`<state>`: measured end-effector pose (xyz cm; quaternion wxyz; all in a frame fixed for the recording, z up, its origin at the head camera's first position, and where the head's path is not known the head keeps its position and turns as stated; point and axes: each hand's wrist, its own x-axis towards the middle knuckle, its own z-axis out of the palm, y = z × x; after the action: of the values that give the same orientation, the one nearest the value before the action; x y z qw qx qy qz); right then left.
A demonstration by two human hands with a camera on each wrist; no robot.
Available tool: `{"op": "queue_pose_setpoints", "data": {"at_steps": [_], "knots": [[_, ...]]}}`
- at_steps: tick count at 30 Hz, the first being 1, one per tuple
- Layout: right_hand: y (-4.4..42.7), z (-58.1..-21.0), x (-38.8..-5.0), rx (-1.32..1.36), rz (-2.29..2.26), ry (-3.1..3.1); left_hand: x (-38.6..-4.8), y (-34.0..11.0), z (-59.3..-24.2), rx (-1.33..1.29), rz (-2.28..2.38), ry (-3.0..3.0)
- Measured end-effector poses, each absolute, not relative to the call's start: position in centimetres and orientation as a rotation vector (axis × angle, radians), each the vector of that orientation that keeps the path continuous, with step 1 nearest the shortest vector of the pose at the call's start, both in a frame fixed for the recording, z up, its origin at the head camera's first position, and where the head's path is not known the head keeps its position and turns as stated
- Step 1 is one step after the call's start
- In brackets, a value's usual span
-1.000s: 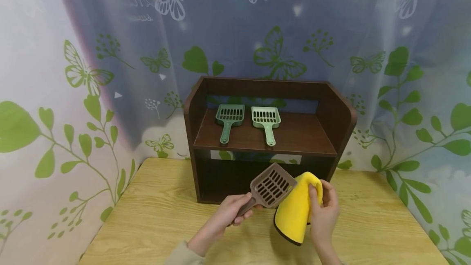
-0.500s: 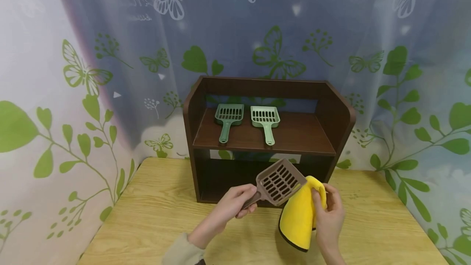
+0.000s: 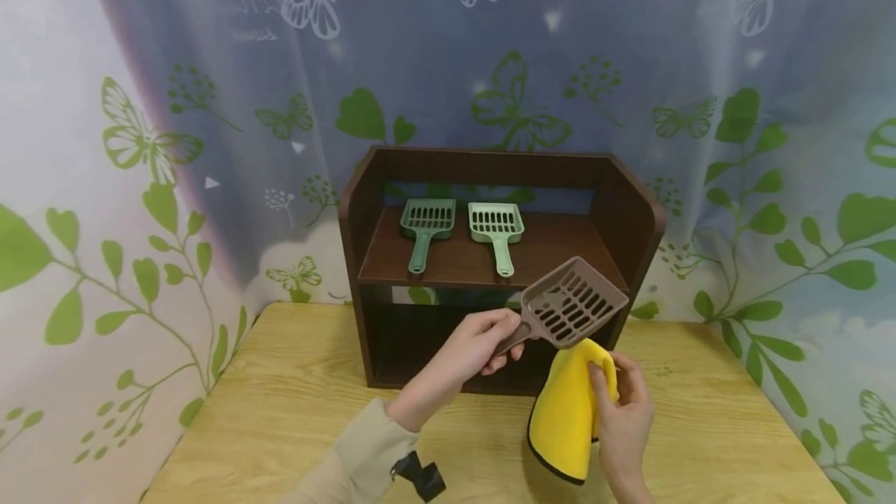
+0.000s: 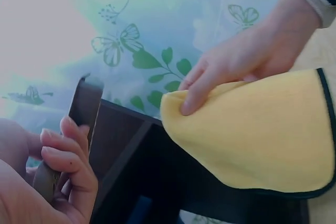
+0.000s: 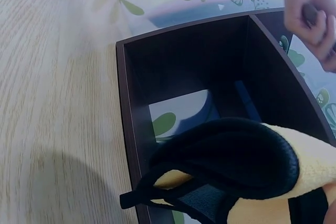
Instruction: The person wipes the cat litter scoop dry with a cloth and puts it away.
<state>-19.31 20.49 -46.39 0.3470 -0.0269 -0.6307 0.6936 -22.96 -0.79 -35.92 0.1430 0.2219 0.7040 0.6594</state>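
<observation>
A brown slotted litter scoop [image 3: 574, 303] is held by its handle in my left hand [image 3: 483, 342], its head tilted up to the right before the shelf. My right hand [image 3: 623, 418] pinches a yellow cloth [image 3: 563, 418] with dark edging, which hangs down just below the scoop's head. In the left wrist view the fingers of the left hand [image 4: 65, 174] curl round the scoop handle [image 4: 46, 182], while the right thumb presses the cloth [image 4: 252, 135]. The right wrist view shows the cloth's dark underside and a loop [image 5: 134, 199] at its edge; most of the right hand is hidden there.
A dark brown two-tier shelf [image 3: 553, 247] stands on the wooden table [image 3: 294, 403] against a butterfly-print curtain. On its upper tier lie a dark green scoop [image 3: 428, 222] and a light green scoop [image 3: 498, 228], handles forward. A black strap [image 3: 420, 477] hangs at the left sleeve.
My left hand has moved up and to the right with the brown scoop, its head rising from beside the cloth to above it. The right hand and cloth have shifted only slightly.
</observation>
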Motion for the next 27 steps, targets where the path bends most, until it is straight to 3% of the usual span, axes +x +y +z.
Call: {"op": "queue_pose_setpoints", "data": {"at_steps": [14,27], "knots": [[21.2,-46.1,-18.8,-0.067,1.787,-1.637,-26.5,4.5,-31.4,0.512,2.050,1.988],[21.8,-46.2,-18.4,-0.094,1.755,-1.684,-30.1,8.1,-29.5,0.368,2.073,1.823]]}}
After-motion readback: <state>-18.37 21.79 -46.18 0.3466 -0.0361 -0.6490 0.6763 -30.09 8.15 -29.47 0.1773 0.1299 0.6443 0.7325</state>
